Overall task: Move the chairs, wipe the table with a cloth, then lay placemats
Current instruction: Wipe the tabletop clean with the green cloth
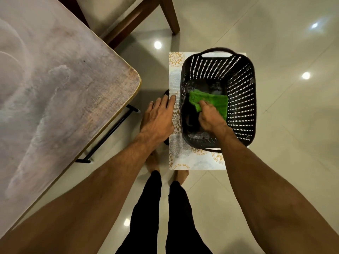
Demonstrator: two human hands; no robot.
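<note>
A green cloth [212,102] lies folded inside a dark perforated plastic basket [242,99]. My right hand [211,117] reaches down into the basket and pinches the cloth's near edge. The basket stands on a pale floral placemat [176,154] that covers a low stool. My left hand [158,116] hovers flat with fingers spread at the placemat's left edge, holding nothing. The wooden table [55,88] with wipe streaks fills the left of the view. A wooden chair [135,15] stands beyond the table's corner.
A black metal table leg frame [108,134] shows under the table edge. My legs in dark trousers [165,217] and bare feet stand on the glossy tiled floor [284,125], just before the stool. Dark items lie at the basket's bottom.
</note>
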